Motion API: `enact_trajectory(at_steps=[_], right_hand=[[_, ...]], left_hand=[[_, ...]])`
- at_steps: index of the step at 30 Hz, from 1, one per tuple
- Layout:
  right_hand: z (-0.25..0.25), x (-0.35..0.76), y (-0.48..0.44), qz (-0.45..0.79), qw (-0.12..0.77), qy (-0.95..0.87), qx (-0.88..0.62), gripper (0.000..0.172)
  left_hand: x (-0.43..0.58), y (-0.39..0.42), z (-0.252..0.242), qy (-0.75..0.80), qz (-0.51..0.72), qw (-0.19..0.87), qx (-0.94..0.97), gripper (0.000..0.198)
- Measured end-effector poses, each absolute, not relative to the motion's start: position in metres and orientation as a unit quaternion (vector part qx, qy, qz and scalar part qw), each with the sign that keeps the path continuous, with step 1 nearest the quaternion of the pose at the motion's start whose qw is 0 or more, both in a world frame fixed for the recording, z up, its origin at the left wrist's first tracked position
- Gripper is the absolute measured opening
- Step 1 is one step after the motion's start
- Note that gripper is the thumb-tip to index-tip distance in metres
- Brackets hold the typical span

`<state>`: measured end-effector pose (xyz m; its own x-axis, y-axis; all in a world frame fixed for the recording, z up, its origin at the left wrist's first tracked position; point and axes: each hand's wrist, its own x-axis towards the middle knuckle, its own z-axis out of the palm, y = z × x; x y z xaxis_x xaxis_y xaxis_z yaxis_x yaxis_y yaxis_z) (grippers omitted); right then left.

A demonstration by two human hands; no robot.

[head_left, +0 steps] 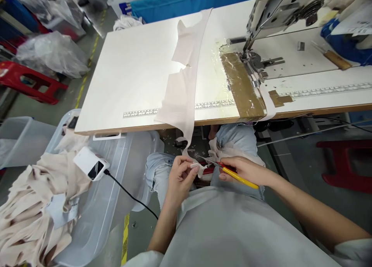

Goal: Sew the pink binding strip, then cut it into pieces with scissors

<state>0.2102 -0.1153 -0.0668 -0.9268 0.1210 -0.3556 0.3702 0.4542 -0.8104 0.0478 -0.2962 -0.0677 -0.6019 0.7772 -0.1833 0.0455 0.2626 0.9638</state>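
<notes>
My left hand is closed, pinching the end of a pale pink fabric strip above my lap. That strip runs up over the table edge and across the white tabletop. In my right hand is a pair of scissors with yellow and red handles. The blades point left toward the fabric end beside my left fingers; whether they touch it I cannot tell. More pale fabric lies over my lap, partly hidden by my right hand.
A sewing machine stands on the white table at right, with a wooden-handled tool nearby. At left, a clear plastic bin holds beige fabric pieces and a white device with a black cable. Red stools stand on the floor.
</notes>
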Motion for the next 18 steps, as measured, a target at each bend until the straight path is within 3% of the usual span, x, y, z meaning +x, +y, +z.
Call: enact_trajectory(at_steps=[6, 18], right_hand=[[-0.069, 0.203, -0.108, -0.546, 0.194, 0.811, 0.084, 0.047], [-0.058, 0.197, -0.114, -0.495, 0.224, 0.839, 0.026, 0.053]], left_hand=[[0.051, -0.301, -0.061, 0.634, 0.550, 0.515, 0.175, 0.043], [0.059, -0.317, -0.061, 0.619, 0.565, 0.530, 0.130, 0.047]])
